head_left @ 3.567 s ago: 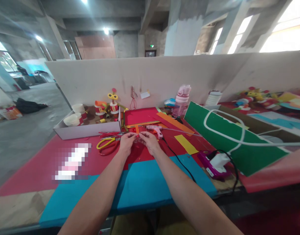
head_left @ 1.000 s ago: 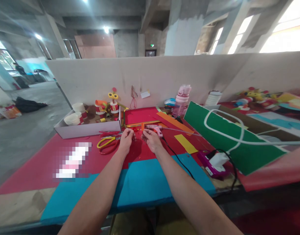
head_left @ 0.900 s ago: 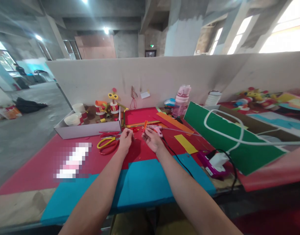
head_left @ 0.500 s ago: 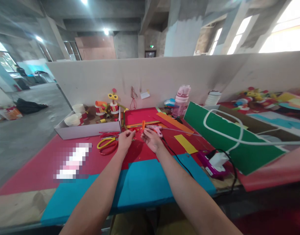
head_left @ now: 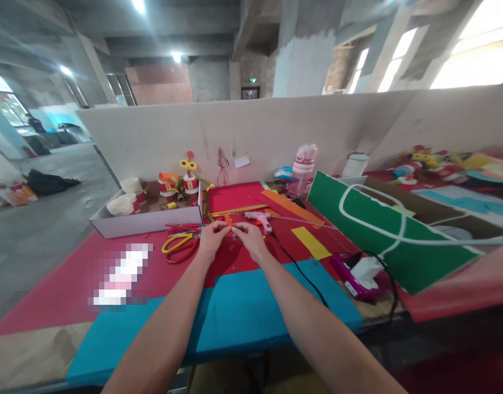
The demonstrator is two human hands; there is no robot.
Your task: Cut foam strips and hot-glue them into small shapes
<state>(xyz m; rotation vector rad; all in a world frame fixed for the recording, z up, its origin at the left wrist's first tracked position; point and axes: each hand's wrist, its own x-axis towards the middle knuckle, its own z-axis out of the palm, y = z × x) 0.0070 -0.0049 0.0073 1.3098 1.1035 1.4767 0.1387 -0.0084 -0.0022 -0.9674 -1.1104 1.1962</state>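
A small orange paper piece (head_left: 229,220) is pinched between my two hands above the red-covered table. My left hand (head_left: 212,239) has its fingertips closed at the piece's left side. From the right, my right hand (head_left: 250,239) holds the same piece, thumb and fingers together. Their fingertips nearly meet and hide its lower part. Just beyond my right hand lies a pink glue gun (head_left: 260,220), its black cord running toward the table's front. Scissors with yellow and red handles (head_left: 179,246) rest to the left of my left hand.
A shallow white box (head_left: 148,220) with paper cups and decorated cup figures stands at the back left. On the right are a green panel (head_left: 370,235), a purple power strip (head_left: 353,279) and a white cable. A pink bottle (head_left: 304,169) stands by the partition. Blue sheets (head_left: 259,306) cover the front edge.
My hands have come together. The orange piece, held up in my right hand before, has moved left and lower, and now my left fingers grip it too.
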